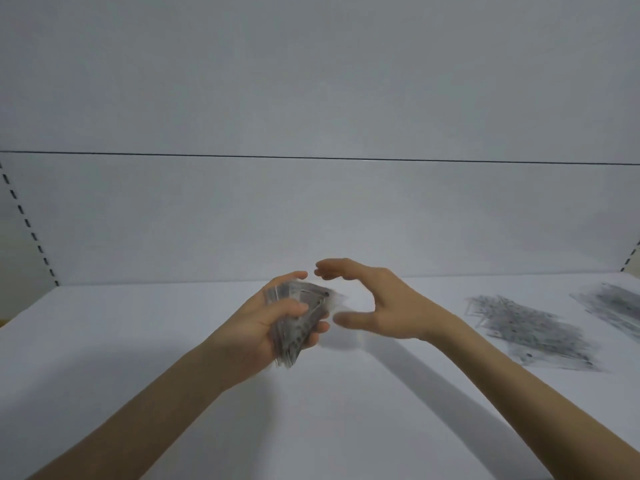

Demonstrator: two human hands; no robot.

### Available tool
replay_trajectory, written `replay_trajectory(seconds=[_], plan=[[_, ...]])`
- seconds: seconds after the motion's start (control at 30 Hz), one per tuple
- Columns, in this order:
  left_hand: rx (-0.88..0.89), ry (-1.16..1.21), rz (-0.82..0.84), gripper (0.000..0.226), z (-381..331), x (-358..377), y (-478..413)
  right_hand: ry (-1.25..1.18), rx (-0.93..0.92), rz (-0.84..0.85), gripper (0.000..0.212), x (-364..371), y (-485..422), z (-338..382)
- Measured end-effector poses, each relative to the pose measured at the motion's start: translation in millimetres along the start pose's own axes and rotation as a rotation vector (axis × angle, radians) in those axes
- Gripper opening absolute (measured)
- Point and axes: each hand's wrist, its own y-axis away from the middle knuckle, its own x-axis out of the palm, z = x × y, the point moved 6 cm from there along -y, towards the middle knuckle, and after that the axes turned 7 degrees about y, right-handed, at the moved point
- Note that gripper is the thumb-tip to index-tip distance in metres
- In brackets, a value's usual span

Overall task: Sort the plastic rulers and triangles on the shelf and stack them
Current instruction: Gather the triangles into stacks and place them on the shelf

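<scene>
Head view: a white shelf (138, 341) fills the frame, both bare forearms reaching in over it.
Left hand (266, 327): wrapped around a thick bundle of clear plastic triangles with printed grey markings (298, 320), thumb pressing across the top, fingers curled underneath, the bundle held up off the shelf at centre.
Right hand (374, 306): spread in a wide C, thumb and fingers apart, empty, hovering just beside the bundle's right edge and not quite touching it, as far as the blur lets me say.
Loose pile: a flat heap of clear plastic rulers and triangles (533, 330) lies on the shelf to the right, well apart from the hands.
Far pile: another blurred patch of clear plastic pieces (613, 306) sits at the right edge, too smeared to tell its shape.
Handling, my call: these pieces look thin, light and stiff, and smooth plastic on plastic probably slides, so a stack like this could fan out or spill.
Where to grip, my call: clamp across the flat faces, square the edges with the free hand, and avoid bending the corners.
Progress, my guess: sorting is partway, with one bundle in hand and loose pieces waiting.
</scene>
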Motion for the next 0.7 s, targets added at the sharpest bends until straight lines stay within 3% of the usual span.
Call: replay_trajectory(seconds=[0.1,0.17,0.27,0.47,0.7], plan=[[-0.055,-0.054,0.073,0.044,5.9,6.1,-4.8,0.174,-0.048,0.122,0.074,13.3,7.3,1.8],[-0.105,-0.145,0.15,0.034,10.8,14.5,-8.1,0.247,-0.091,0.09,0.068,21.0,6.7,5.7],[-0.196,-0.179,0.135,0.034,16.7,18.5,-15.8,0.362,-0.095,0.044,0.066,26.9,6.0,1.4],[-0.275,-0.255,0.167,0.042,21.6,21.2,-21.3,0.279,-0.075,-0.013,0.043,23.2,5.5,-1.9],[-0.395,-0.322,0.206,0.037,27.4,12.3,-28.1,0.453,-0.018,-0.088,0.059,30.7,8.5,-0.1]])
